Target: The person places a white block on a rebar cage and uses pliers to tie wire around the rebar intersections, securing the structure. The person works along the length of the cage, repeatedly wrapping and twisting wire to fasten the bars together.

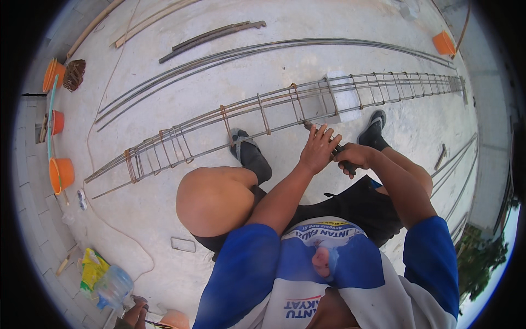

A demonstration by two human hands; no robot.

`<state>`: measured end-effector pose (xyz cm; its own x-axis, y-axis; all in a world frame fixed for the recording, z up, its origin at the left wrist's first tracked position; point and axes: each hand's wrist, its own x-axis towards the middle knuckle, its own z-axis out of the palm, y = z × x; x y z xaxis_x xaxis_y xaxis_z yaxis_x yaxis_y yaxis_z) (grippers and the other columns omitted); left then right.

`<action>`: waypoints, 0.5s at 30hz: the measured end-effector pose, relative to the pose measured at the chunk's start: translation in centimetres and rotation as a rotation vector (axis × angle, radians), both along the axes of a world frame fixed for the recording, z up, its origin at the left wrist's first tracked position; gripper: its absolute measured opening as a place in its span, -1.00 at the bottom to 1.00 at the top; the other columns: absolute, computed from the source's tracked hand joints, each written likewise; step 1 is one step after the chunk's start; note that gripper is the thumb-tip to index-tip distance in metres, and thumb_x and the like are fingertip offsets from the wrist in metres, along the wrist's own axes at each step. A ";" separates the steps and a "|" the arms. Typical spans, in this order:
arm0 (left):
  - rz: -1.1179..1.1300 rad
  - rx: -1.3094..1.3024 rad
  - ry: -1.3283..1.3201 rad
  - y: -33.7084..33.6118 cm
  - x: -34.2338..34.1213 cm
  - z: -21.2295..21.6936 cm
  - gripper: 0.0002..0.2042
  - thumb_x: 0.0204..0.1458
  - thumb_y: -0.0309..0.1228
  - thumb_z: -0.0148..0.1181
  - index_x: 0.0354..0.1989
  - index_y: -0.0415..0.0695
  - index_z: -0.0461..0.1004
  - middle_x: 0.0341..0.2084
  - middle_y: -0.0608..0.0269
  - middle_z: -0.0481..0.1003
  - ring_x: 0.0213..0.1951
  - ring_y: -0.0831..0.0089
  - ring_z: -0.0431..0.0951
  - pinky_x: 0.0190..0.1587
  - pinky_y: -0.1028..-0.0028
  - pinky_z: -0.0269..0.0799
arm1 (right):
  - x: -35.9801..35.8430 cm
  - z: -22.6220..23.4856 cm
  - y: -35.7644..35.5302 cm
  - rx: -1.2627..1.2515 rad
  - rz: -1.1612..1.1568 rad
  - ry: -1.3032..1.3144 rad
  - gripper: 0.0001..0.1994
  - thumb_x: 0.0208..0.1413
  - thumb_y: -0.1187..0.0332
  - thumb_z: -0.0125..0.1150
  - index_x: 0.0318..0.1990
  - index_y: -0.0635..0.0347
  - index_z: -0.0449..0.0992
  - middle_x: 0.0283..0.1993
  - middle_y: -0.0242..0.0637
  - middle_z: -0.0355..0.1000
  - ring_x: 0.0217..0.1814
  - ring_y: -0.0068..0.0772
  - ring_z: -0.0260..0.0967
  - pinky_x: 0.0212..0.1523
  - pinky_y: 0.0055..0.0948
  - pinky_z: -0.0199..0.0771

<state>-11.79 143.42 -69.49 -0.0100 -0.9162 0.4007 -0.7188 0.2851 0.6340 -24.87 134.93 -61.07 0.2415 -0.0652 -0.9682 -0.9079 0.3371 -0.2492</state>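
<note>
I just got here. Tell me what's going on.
A person, knees spread, is working with both hands at a long cage of steel bars on the concrete floor. The right hand grips a dark-handled tool that reaches toward the nearest bar. The left hand is up by the tool's far end; whether it grips anything is hidden. Loose bars lie beyond the cage, and an orange bucket sits off to the left.

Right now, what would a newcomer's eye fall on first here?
The long steel-bar cage stretching across the pale floor. Next, the person's right hand, gripping a dark-handled tool near the cage's near side, with the left hand close by. At far left, orange buckets stand out along the grey block wall.
</note>
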 end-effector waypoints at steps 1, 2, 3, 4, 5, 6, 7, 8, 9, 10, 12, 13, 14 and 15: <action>-0.040 0.028 0.003 0.2 0.1 -0.7 -0.73 -0.13 -0.48 0.18 -0.20 -0.10 0.38 -0.26 0.14 0.42 0.03 0.17 0.37 0.22 0.01 0.08 | -0.2 -0.1 0.1 0.141 -0.238 -0.112 -0.65 0.14 0.23 0.08 -0.20 0.46 0.42 -0.41 -0.05 0.47 -0.44 -0.20 0.52 -0.53 -0.25 0.57; -0.080 0.056 0.007 0.3 0.2 -1.5 -0.72 -0.16 -0.48 0.19 -0.21 -0.11 0.37 -0.28 0.15 0.41 0.01 0.17 0.38 0.20 0.00 0.10 | -0.2 -0.4 0.4 0.251 -0.334 -0.176 -0.56 0.05 0.14 0.19 -0.19 0.47 0.44 -0.35 0.01 0.47 -0.43 -0.21 0.52 -0.58 -0.23 0.56; -0.111 0.099 -0.002 -0.1 0.4 -1.5 -0.73 -0.16 -0.49 0.19 -0.22 -0.10 0.38 -0.29 0.16 0.41 0.00 0.18 0.38 0.19 0.00 0.10 | 0.4 0.3 -0.1 0.154 -0.224 -0.105 -0.54 0.03 0.11 0.21 -0.19 0.46 0.43 -0.33 0.01 0.47 -0.42 -0.20 0.51 -0.55 -0.21 0.56; -0.149 0.150 -0.008 -0.5 0.6 -1.4 -0.73 -0.16 -0.49 0.19 -0.22 -0.08 0.38 -0.29 0.18 0.42 -0.02 0.19 0.39 0.18 0.00 0.10 | 1.1 1.5 -0.6 0.064 -0.121 -0.032 -0.52 0.01 0.09 0.23 -0.19 0.44 0.43 -0.32 0.00 0.47 -0.42 -0.19 0.51 -0.52 -0.19 0.56; -0.187 0.200 -0.014 -0.6 0.7 -1.3 -0.74 -0.17 -0.49 0.19 -0.23 -0.07 0.38 -0.29 0.20 0.42 -0.03 0.20 0.40 0.18 0.00 0.11 | 1.6 2.6 -0.7 -0.026 -0.016 0.039 -0.50 -0.01 0.06 0.26 -0.19 0.43 0.42 -0.31 0.00 0.47 -0.42 -0.19 0.51 -0.49 -0.16 0.56; -0.198 0.226 -0.040 -1.1 0.4 -1.3 -0.73 -0.17 -0.52 0.20 -0.24 -0.05 0.39 -0.31 0.24 0.43 -0.07 0.22 0.42 0.16 0.00 0.11 | 2.1 3.7 -0.6 -0.310 0.291 0.075 -0.44 -0.08 0.05 0.31 -0.13 0.45 0.39 -0.29 -0.03 0.45 -0.44 -0.19 0.49 -0.46 -0.12 0.56; -0.195 0.278 -0.035 -1.6 0.3 -1.2 -0.73 -0.17 -0.52 0.20 -0.24 -0.04 0.39 -0.32 0.25 0.43 -0.07 0.22 0.42 0.17 0.01 0.10 | 2.0 3.6 0.2 -0.540 0.501 0.057 -0.42 -0.08 0.08 0.31 -0.10 0.47 0.38 -0.27 -0.02 0.44 -0.43 -0.19 0.50 -0.48 -0.13 0.56; -0.192 0.331 -0.030 -2.2 0.4 -1.2 -0.73 -0.17 -0.53 0.21 -0.25 -0.04 0.39 -0.32 0.26 0.43 -0.06 0.22 0.42 0.18 0.01 0.10 | 1.6 3.1 1.1 -0.771 0.711 0.036 -0.41 -0.09 0.11 0.31 -0.06 0.50 0.36 -0.25 -0.01 0.44 -0.42 -0.19 0.50 -0.50 -0.15 0.56; -0.197 0.381 -0.022 -2.7 0.5 -0.8 -0.73 -0.18 -0.54 0.21 -0.25 -0.03 0.39 -0.32 0.26 0.43 -0.06 0.22 0.42 0.18 0.01 0.09 | 1.2 2.6 1.7 -1.001 0.913 0.021 -0.39 -0.10 0.14 0.31 -0.03 0.52 0.35 -0.23 0.01 0.44 -0.41 -0.19 0.51 -0.52 -0.17 0.55; -0.257 0.457 -0.024 -3.1 0.8 -0.5 -0.65 -0.17 -0.58 0.19 -0.14 -0.02 0.39 -0.21 0.18 0.44 0.00 0.18 0.41 0.20 0.03 0.07 | 1.5 1.6 1.7 -0.997 0.942 0.147 -0.43 -0.03 0.22 0.25 0.05 0.50 0.31 -0.28 -0.05 0.47 -0.40 -0.21 0.52 -0.60 -0.32 0.56; -0.111 0.392 -0.024 -2.3 1.1 0.1 -0.57 -0.16 -0.58 0.17 -0.03 0.01 0.37 -0.09 0.12 0.41 0.05 0.16 0.39 0.22 0.03 0.05 | 0.0 1.6 -0.7 -0.244 0.257 -0.030 -0.46 -0.04 0.27 0.20 0.05 0.51 0.30 -0.26 -0.04 0.46 -0.41 -0.20 0.50 -0.59 -0.30 0.52; -0.037 0.374 -0.023 -1.2 1.3 0.1 -0.53 -0.15 -0.58 0.15 0.03 0.02 0.35 -0.04 0.08 0.40 0.08 0.14 0.38 0.22 0.03 0.04 | -1.3 1.4 -1.1 0.146 -0.086 -0.117 -0.47 -0.04 0.30 0.17 0.05 0.51 0.29 -0.24 -0.03 0.45 -0.41 -0.20 0.49 -0.59 -0.30 0.50; 0.015 0.390 -0.009 -0.4 1.5 -0.3 -0.51 -0.13 -0.57 0.14 0.06 0.00 0.33 0.00 0.05 0.37 0.10 0.12 0.36 0.21 0.03 0.07 | -2.8 0.7 -0.7 0.336 -0.276 -0.203 -0.47 -0.01 0.30 0.10 0.09 0.49 0.27 -0.24 -0.04 0.46 -0.40 -0.21 0.49 -0.60 -0.36 0.50; 0.072 0.393 -0.001 -0.2 2.0 -0.7 -0.50 -0.11 -0.55 0.12 0.10 -0.01 0.31 0.04 0.02 0.35 0.12 0.10 0.34 0.20 0.03 0.10 | -3.0 0.2 0.0 0.362 -0.351 -0.237 -0.47 0.00 0.30 0.09 0.09 0.48 0.27 -0.24 -0.04 0.46 -0.40 -0.22 0.50 -0.60 -0.37 0.50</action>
<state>-9.84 143.22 -70.17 0.0594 -0.9980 0.0196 -0.7290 -0.0299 0.6838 -27.91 134.89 -60.84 0.4788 0.1459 -0.8657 -0.6591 0.7112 -0.2446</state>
